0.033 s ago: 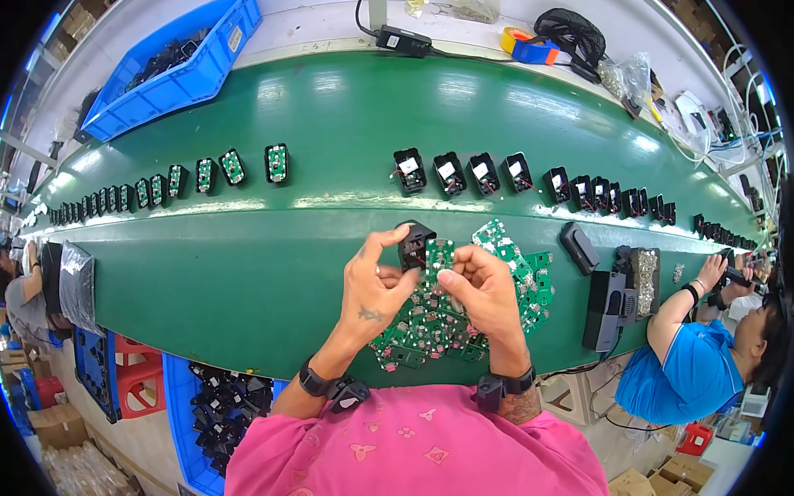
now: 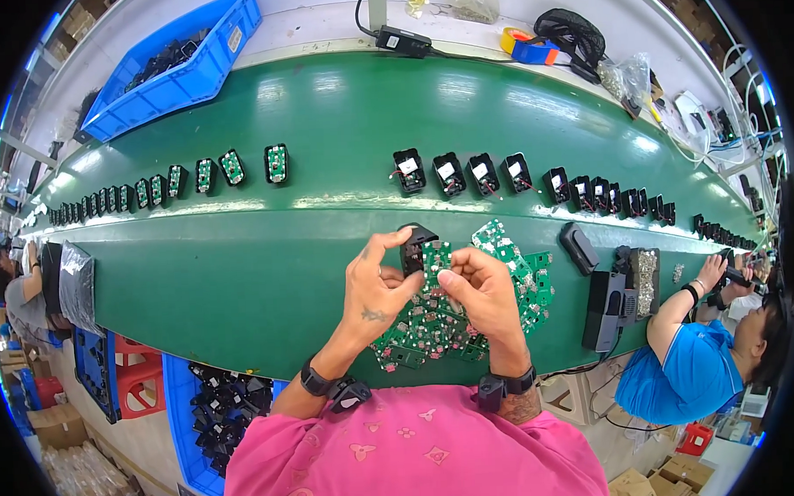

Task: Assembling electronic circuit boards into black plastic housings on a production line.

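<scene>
My left hand (image 2: pixel 375 284) is closed around a small black plastic housing (image 2: pixel 417 247), tilted in front of me. Between the thumb and fingers of my right hand (image 2: pixel 484 290) is a green circuit board (image 2: pixel 437 261), held upright against the housing's right side. Whether the board touches the inside of the housing is hidden. Below and behind my hands, a heap of loose green circuit boards (image 2: pixel 422 330) lies on the green table (image 2: pixel 241 280), spreading out to the right.
Board-fitted housings (image 2: pixel 277 164) line the far left; housings with white parts and red wires (image 2: pixel 449 174) stand far right. A blue crate (image 2: pixel 168 68) sits at the back left, another blue crate (image 2: pixel 193 430) below the table. A co-worker in blue (image 2: pixel 681 360) works at right.
The housing and the circuit board have shifted very slightly against each other. Both hands stay in nearly the same place.
</scene>
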Available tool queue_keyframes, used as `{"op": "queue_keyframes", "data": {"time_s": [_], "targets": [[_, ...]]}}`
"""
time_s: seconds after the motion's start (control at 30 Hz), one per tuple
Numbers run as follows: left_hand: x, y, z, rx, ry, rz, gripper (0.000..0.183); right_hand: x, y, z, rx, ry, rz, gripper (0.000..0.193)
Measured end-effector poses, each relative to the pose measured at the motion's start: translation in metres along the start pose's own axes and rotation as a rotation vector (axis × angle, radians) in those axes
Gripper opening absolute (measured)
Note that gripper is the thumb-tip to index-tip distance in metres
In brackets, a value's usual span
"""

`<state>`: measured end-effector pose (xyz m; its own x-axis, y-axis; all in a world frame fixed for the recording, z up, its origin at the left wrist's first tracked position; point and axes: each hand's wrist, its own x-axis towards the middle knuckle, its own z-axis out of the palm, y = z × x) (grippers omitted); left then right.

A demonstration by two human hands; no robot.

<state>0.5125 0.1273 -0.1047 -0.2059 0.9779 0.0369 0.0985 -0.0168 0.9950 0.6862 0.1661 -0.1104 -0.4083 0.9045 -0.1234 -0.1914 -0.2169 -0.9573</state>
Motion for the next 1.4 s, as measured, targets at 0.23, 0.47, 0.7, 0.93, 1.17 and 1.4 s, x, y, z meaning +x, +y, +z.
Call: {"op": "queue_keyframes", "data": {"time_s": [0.23, 0.47, 0.7, 0.93, 1.17, 1.4], "targets": [[0.001, -0.007, 0.006, 0.268, 0.055, 0.161, 0.048, 0.001, 0.007, 0.007, -0.274, -0.045, -0.133, 0.012], [0.000, -0.005, 0.011, 0.287, 0.089, 0.197, 0.048, -0.001, 0.002, 0.012, -0.384, 0.104, -0.019, 0.023], [0.002, -0.007, -0.005, 0.244, -0.140, 0.009, 0.053, 0.004, 0.000, 0.007, -0.564, 0.127, -0.127, 0.029], [0.004, -0.016, -0.003, -0.069, -0.132, -0.038, 0.034, 0.005, 0.004, 0.015, -0.625, 0.174, -0.159, 0.032], [0.006, -0.007, 0.005, -0.105, -0.040, -0.220, 0.031, 0.008, 0.014, 0.015, -0.696, 0.213, -0.334, 0.032], [0.006, -0.007, 0.008, -0.043, -0.035, -0.177, 0.031, 0.006, 0.013, 0.017, -0.718, 0.264, -0.122, 0.024]]}}
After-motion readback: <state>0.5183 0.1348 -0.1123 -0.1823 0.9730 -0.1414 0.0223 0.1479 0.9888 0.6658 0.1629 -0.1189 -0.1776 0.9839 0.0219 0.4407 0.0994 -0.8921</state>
